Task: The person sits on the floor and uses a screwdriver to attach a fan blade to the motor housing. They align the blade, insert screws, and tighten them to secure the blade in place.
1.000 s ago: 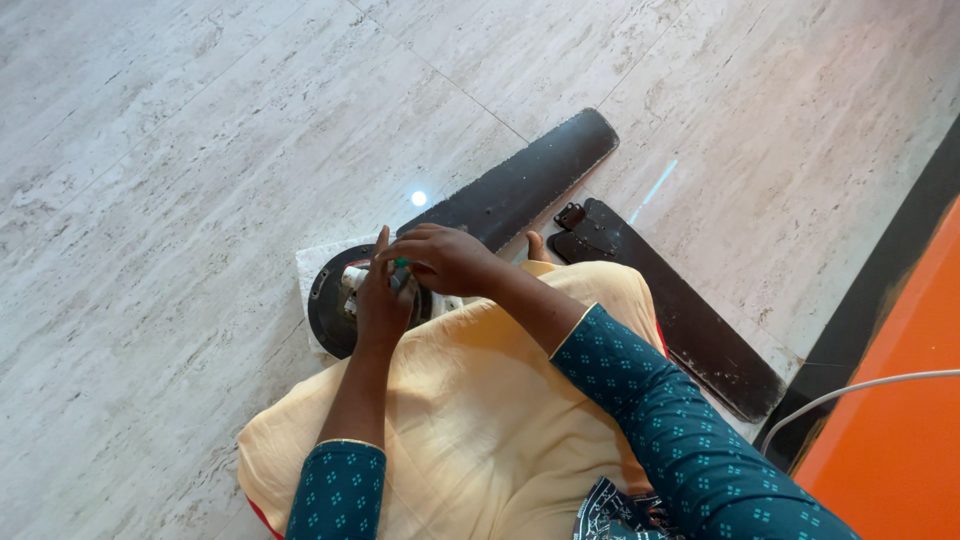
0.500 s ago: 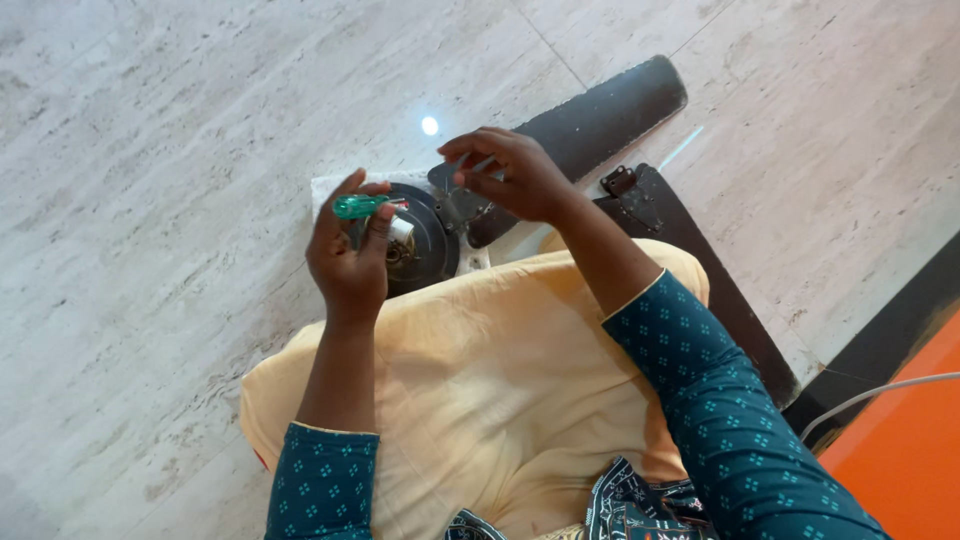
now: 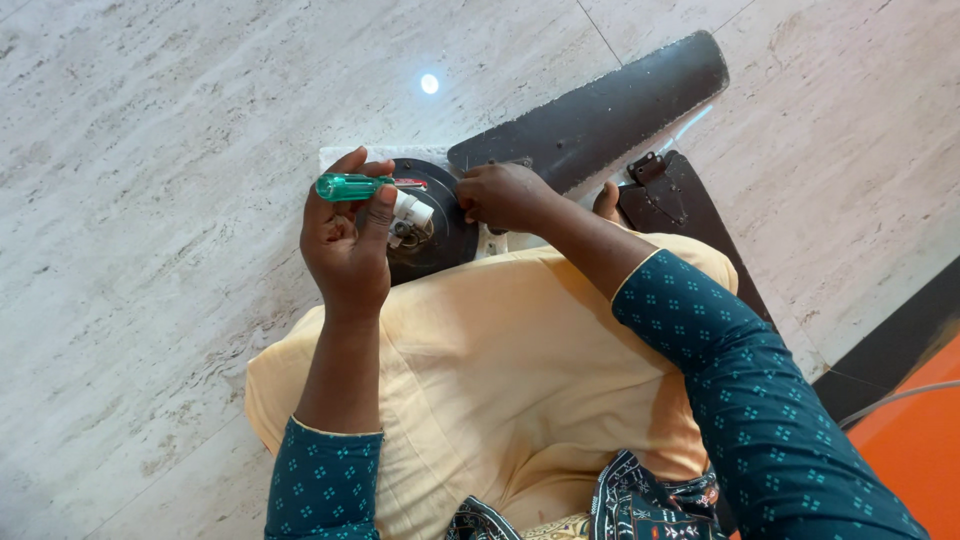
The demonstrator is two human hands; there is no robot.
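Observation:
My left hand (image 3: 346, 243) holds a screwdriver with a green handle (image 3: 352, 187), its shaft pointing right over a round black fan motor housing (image 3: 448, 236). The motor sits on a white cloth (image 3: 340, 158) on the floor, with a white part (image 3: 412, 208) at its centre. My right hand (image 3: 503, 194) rests with closed fingers on the motor's right edge, where a dark fan blade (image 3: 600, 108) joins it. What the right fingers pinch is hidden.
A second dark fan blade (image 3: 690, 212) with a metal bracket lies on the pale marble floor to the right. My lap in yellow cloth (image 3: 500, 370) fills the foreground. An orange surface (image 3: 915, 440) with a black border and a white cable lies at the lower right.
The screwdriver passed to my left hand, which now holds it over the motor. My right hand rose, then came down onto the motor's edge by the blade. The view shifted.

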